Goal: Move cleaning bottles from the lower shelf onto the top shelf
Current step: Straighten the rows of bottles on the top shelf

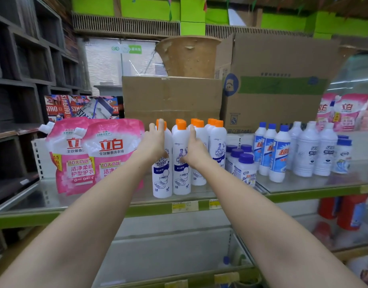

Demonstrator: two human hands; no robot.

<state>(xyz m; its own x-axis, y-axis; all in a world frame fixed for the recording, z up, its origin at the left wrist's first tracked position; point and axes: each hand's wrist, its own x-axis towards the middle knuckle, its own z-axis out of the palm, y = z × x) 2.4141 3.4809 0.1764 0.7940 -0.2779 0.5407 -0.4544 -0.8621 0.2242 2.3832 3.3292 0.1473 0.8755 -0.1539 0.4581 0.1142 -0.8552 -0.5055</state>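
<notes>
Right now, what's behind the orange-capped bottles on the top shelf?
Behind the orange-capped bottles stands a plain cardboard box with a tan basket on top. The box's base and any shelf space between are hidden by the bottles and both hands, left hand, right hand.

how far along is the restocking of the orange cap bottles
Done: a cluster of orange-capped bottles already stands on the top shelf. In hand: the left hand and right hand sit on either side of the front bottles, apparently setting or squaring them; their grip is unclear. Left: the lower shelf is mostly out of view, so the remaining count is unclear.
</notes>
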